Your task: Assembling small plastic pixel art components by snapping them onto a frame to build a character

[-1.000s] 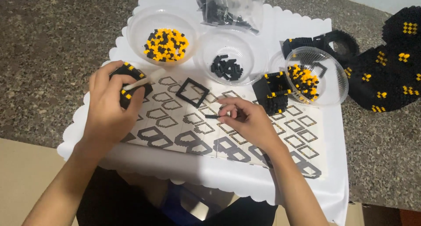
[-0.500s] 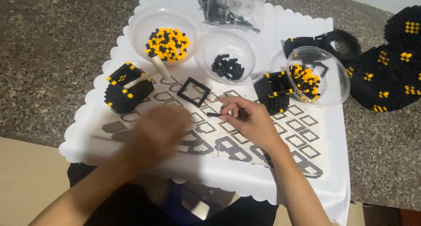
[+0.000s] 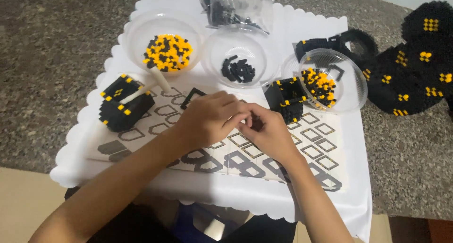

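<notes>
Both hands, the left hand (image 3: 207, 120) and right hand (image 3: 266, 132), meet mid-bench pinching a small black piece (image 3: 257, 123) over the pattern sheet (image 3: 311, 148), seemingly joining parts; steady alignment likely comes next.

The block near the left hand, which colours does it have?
The block is black with small yellow spots along its edges; the head view shows it, left of the left hand.

My left hand (image 3: 207, 122) and right hand (image 3: 266, 132) are bare: no gloves, rings, watch or bracelet on either. Both forearms are uncovered as well, with no sleeve showing anywhere along them down to the frame's edge at 6 o'clock. My fingernails are short and unpainted where they show.
</notes>
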